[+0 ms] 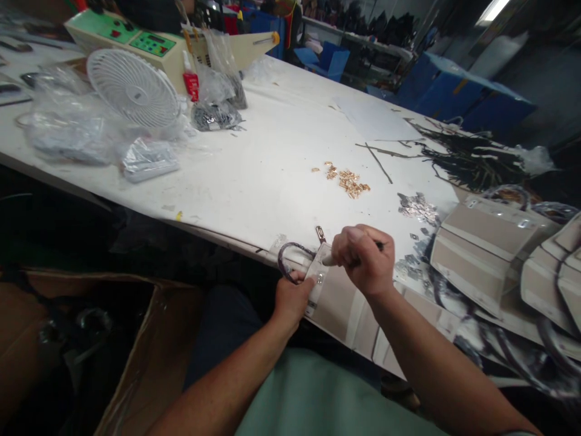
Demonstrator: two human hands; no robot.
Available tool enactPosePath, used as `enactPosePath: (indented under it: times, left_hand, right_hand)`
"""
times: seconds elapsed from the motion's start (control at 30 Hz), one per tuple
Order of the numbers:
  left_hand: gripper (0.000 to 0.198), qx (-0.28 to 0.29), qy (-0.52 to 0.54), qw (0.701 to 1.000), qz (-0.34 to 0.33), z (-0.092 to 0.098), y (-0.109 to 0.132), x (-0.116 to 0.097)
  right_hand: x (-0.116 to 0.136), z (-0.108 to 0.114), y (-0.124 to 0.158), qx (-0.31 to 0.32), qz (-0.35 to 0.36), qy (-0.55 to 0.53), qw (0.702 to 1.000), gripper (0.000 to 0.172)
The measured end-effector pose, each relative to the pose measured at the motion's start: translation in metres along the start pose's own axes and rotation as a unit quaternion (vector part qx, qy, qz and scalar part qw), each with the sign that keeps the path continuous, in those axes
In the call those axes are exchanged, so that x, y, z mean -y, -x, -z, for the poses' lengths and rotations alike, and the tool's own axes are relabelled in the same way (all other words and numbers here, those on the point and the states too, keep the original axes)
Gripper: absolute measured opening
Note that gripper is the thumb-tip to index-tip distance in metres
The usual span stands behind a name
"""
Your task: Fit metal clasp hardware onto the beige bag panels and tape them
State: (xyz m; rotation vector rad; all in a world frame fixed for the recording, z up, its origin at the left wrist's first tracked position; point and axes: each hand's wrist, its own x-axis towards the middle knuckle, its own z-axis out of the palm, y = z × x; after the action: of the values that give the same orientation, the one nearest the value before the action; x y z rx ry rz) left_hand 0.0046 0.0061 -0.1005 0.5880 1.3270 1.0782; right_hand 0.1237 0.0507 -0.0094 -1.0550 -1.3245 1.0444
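A beige bag panel (338, 303) lies along the table's front edge, with a dark looped handle (282, 257) at its left end. My left hand (292, 301) grips that end, thumb on top near a small silver metal fitting (319, 278). Closed in a fist just above the panel, my right hand (365, 257) holds a slim hand tool (327, 260). Its pale end points down at the panel, and a dark tip shows at the fist's other side; the fingers hide the rest. A small strap with a metal fitting (320, 234) sticks out beyond the panel.
Gold-coloured small parts (350, 183) and silver plates (417, 207) lie on the white table (254, 175). More beige panels (472, 248) are stacked at right, dark strips (472, 154) behind. A white fan (134, 88), plastic bags and a machine (154, 45) stand left. A cardboard box (136, 351) is below.
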Motion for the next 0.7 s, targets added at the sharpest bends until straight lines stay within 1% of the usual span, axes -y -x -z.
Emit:
enactPosePath:
  times: [0.07, 0.17, 0.27, 0.33, 0.4, 0.47, 0.5, 0.57, 0.63, 0.7]
  left_hand:
    - [0.02, 0.002, 0.004, 1.0, 0.001, 0.0, -0.001, 0.001]
    - [0.022, 0.007, 0.007, 1.0, 0.004, -0.001, -0.001, 0.001]
    - [0.023, 0.012, 0.011, 1.0, 0.01, -0.001, -0.001, 0.001]
    - [0.024, 0.012, 0.017, 1.0, 0.015, 0.0, 0.0, 0.001]
    - [0.024, 0.01, 0.023, 1.0, 0.018, 0.0, 0.0, 0.0]
    - [0.026, 0.01, 0.03, 0.999, 0.021, 0.0, 0.0, 0.0]
    - [0.027, 0.011, 0.032, 0.999, 0.023, 0.0, 0.0, 0.0]
    - [0.029, 0.014, 0.033, 0.999, 0.027, -0.001, 0.0, 0.0]
    - [0.032, 0.02, 0.028, 0.999, 0.03, -0.001, 0.0, 0.0]
    - [0.035, 0.032, 0.021, 0.999, 0.035, 0.0, 0.002, -0.001]
  right_hand:
    - [-0.007, -0.001, 0.009, -0.021, 0.002, -0.015, 1.0, 0.05]
    - [-0.015, 0.003, 0.014, -0.035, -0.027, 0.002, 0.999, 0.049]
    - [-0.008, 0.021, 0.013, -0.064, -0.035, 0.04, 0.997, 0.049]
    - [0.001, 0.038, 0.012, -0.08, -0.053, 0.097, 0.991, 0.05]
    - [0.006, 0.054, 0.014, -0.061, -0.1, 0.175, 0.978, 0.046]
    - [0.001, 0.064, 0.016, -0.009, -0.138, 0.257, 0.956, 0.033]
    - [-0.005, 0.066, 0.016, 0.016, -0.144, 0.295, 0.944, 0.025]
    - [-0.019, 0.068, 0.016, 0.046, -0.138, 0.359, 0.922, 0.014]
    - [-0.032, 0.066, 0.014, 0.052, -0.137, 0.411, 0.9, 0.012]
    - [-0.04, 0.064, 0.011, 0.056, -0.145, 0.448, 0.881, 0.012]
